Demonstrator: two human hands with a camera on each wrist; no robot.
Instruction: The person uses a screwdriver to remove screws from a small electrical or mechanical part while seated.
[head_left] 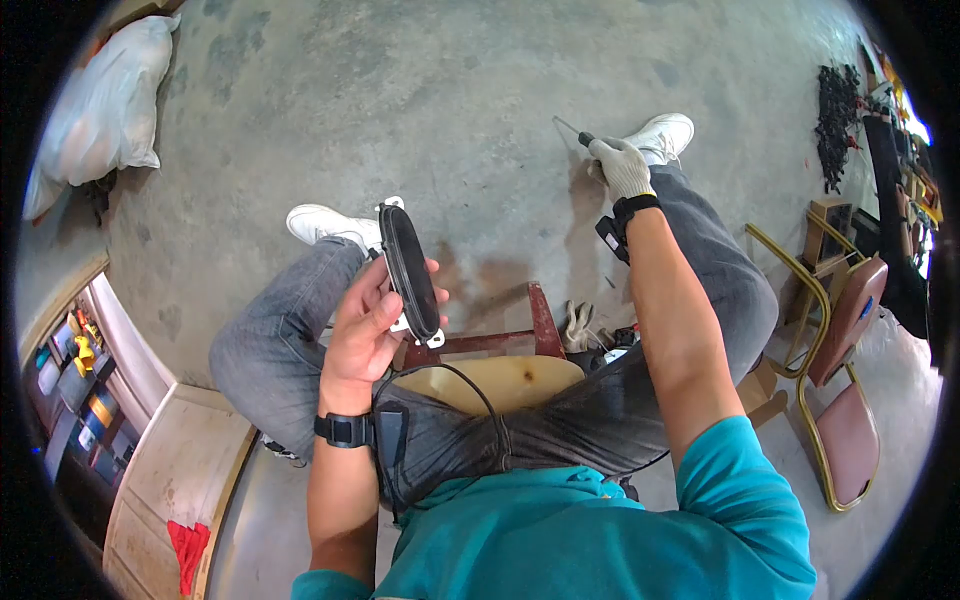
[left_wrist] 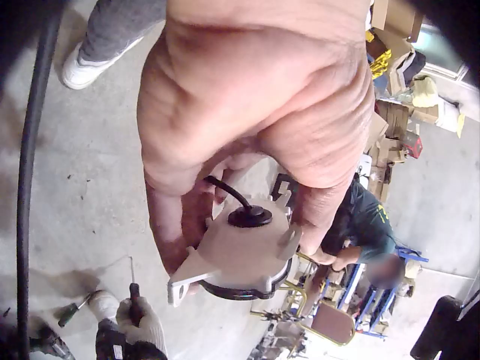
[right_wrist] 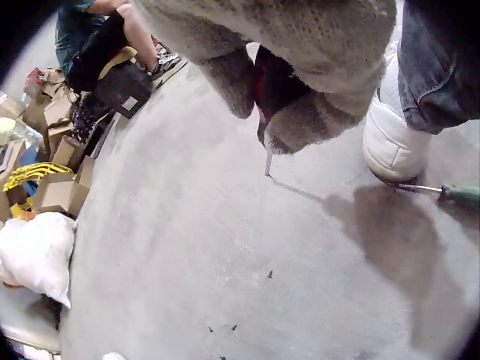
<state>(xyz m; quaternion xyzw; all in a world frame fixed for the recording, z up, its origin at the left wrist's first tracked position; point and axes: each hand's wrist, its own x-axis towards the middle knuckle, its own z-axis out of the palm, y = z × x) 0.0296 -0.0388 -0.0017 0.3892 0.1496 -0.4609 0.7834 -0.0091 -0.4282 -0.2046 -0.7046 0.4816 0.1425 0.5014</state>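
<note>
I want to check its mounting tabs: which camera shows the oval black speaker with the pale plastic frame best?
Left wrist view: the oval black speaker sits close, back towards the camera, pale frame tabs and black cable plain. The head view shows it in the left hand, mostly its dark face. The right wrist view misses it.

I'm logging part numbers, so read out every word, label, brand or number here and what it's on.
Nothing is readable in any view.
On the black oval part in the left hand: no label shows.
On the screwdriver in the gloved right hand: no marking shows.
Yellow mark on a bystander's dark shirt: too blurred.
On the cardboard boxes: too small to tell.
</note>
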